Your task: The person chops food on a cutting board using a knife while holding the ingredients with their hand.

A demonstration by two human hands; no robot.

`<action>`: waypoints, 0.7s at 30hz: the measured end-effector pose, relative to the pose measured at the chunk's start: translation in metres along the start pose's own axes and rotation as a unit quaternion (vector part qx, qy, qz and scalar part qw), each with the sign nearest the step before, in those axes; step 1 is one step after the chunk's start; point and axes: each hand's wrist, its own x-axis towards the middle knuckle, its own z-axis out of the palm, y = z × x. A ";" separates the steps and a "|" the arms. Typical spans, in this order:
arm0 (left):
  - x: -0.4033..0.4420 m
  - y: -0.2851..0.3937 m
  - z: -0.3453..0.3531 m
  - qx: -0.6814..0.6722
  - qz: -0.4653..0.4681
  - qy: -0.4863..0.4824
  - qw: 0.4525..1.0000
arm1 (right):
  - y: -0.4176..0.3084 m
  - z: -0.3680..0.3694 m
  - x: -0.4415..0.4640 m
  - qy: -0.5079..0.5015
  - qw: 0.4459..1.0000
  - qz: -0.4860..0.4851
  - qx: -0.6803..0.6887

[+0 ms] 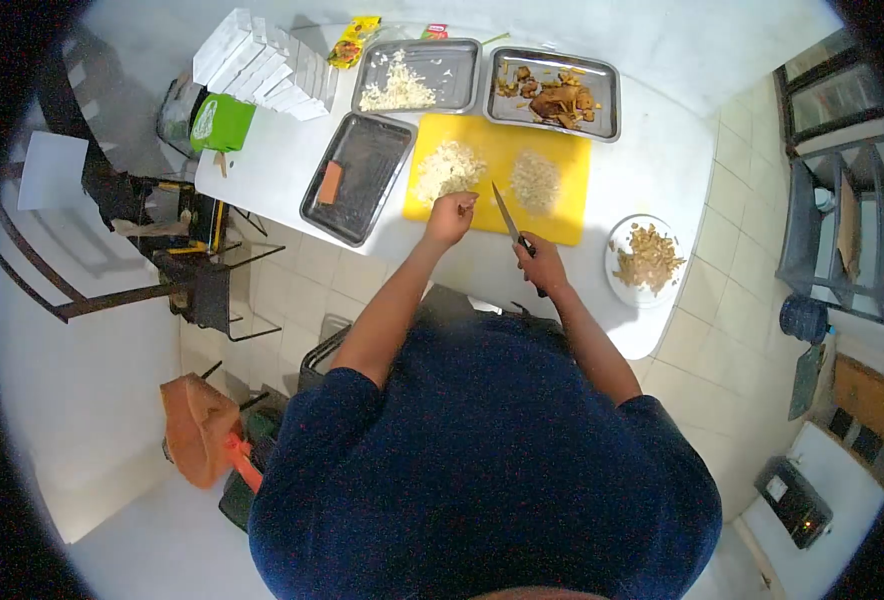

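Note:
My right hand (541, 264) grips a kitchen knife (507, 216) by its dark handle, the blade slanting up and left over the yellow cutting board (497, 225). At the board's near left edge is my left hand (450, 219), its fingers curled together; whether anything small is in them is hidden. Just beyond it lies a heap of pale chopped food (451, 170). A second, flatter patch of finely chopped pale bits (536, 181) sits on the board's right half, beyond the knife.
A metal tray (461, 62) holds pale shreds; another (607, 118) holds browned pieces. On the left, a dark tray (360, 220) contains a reddish-brown block (330, 183). A plate (619, 289) of chopped brown pieces stands right. White boxes (252, 62) and a green package (221, 124) stand far left.

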 end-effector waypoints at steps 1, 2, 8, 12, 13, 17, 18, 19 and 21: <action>0.003 0.001 -0.002 0.005 0.011 0.011 1.000 | 0.000 0.002 0.003 0.006 1.000 -0.002 -0.005; 0.007 0.001 -0.006 0.006 -0.015 -0.017 1.000 | 0.000 0.004 0.003 0.016 1.000 -0.004 0.001; 0.040 0.008 -0.040 0.005 -0.100 -0.091 0.991 | -0.013 0.019 0.001 0.049 0.998 0.015 0.019; 0.074 -0.020 -0.053 0.044 -0.031 -0.073 0.996 | -0.024 0.033 -0.002 0.074 0.996 0.036 0.045; 0.078 -0.031 -0.050 0.044 -0.002 -0.056 0.997 | -0.026 0.037 -0.005 0.075 0.994 0.055 0.053; 0.103 -0.062 -0.046 0.108 0.080 -0.108 0.985 | -0.026 0.043 -0.012 0.079 0.988 0.076 0.110; 0.106 -0.062 -0.044 0.136 0.127 -0.107 0.977 | -0.029 0.045 -0.014 0.081 0.986 0.081 0.121; 0.107 -0.064 -0.043 0.140 0.131 -0.108 0.975 | -0.031 0.046 -0.015 0.082 0.984 0.084 0.133; 0.115 -0.066 -0.040 0.187 0.170 -0.143 0.957 | -0.040 0.045 -0.019 0.078 0.982 0.113 0.129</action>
